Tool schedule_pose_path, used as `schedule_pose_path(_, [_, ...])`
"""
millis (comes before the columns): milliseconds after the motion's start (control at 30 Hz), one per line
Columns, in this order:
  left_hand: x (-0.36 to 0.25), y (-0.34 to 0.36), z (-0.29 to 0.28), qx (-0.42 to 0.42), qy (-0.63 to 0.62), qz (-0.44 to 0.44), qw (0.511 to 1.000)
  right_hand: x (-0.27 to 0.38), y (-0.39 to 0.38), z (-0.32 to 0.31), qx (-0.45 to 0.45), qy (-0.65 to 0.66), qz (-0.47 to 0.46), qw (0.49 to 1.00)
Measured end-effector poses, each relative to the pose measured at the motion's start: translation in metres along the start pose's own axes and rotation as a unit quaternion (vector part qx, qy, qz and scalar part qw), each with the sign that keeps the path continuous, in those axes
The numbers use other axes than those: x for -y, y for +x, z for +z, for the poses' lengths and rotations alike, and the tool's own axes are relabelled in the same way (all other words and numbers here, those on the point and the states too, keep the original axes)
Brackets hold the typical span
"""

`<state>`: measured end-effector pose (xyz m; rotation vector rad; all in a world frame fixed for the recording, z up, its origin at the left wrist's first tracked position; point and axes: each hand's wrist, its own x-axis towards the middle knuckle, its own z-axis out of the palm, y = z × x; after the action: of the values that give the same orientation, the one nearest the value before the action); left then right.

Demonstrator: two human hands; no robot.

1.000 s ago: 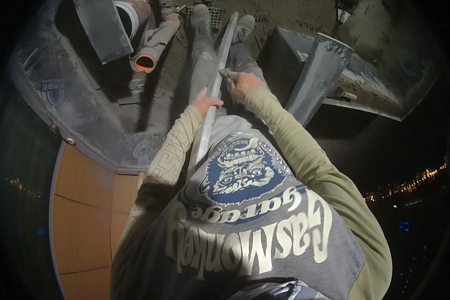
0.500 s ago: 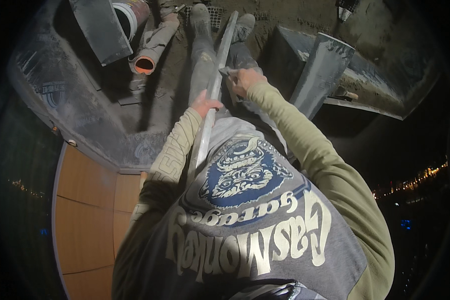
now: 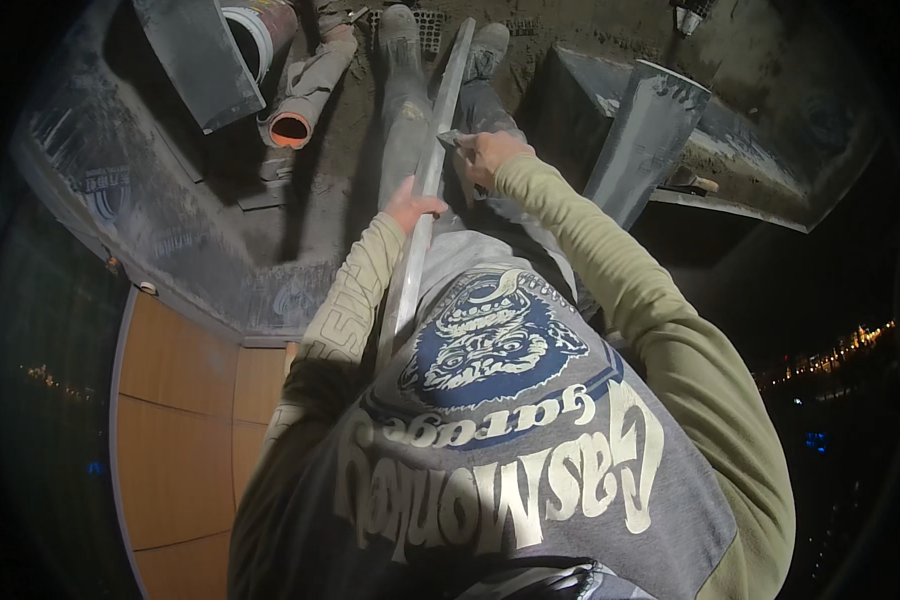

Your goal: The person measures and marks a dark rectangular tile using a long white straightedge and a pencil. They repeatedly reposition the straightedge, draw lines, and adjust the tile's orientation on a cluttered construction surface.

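A long, pale metal straightedge [image 3: 454,88] runs between my legs, from beyond my boots back towards my waist. My left hand [image 3: 407,208] is closed around its nearer part, with the thumb lying across the top. Farther along, on the right side, my right hand [image 3: 492,157] is closed on a small grey scraper [image 3: 451,137] whose blade meets the straightedge. The scraper's handle is mostly hidden by my fingers.
At the far left a grey panel [image 3: 198,62] stands beside a bucket [image 3: 263,38] and a dusty, orange-lined pipe [image 3: 302,105]. Another grey panel [image 3: 642,145] leans on the right, near a wooden-handled tool [image 3: 697,184]. Wood-faced panels [image 3: 175,450] lie lower left.
The view has shifted very slightly. Both hands keep nearly the same places on the straightedge and the scraper.
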<state>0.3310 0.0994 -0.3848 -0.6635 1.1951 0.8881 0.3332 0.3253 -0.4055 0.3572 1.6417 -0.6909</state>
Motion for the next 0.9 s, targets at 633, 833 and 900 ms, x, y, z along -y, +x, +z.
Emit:
schedule_pose_path(633, [0.004, -0.006, -0.007, 0.019, -0.003, -0.05, 0.999, 0.008, 0.0, -0.003, 0.024, 0.035, 0.025, 0.999])
schedule_pose_path(833, [-0.005, -0.006, -0.004, 0.022, -0.023, -0.067, 0.997, -0.001, 0.011, 0.022, -0.023, 0.053, 0.024, 0.998])
schedule_pose_path(900, [0.009, 0.008, -0.004, 0.02, -0.019, 0.018, 0.999, -0.004, 0.035, 0.022, -0.026, 0.022, 0.036, 0.999])
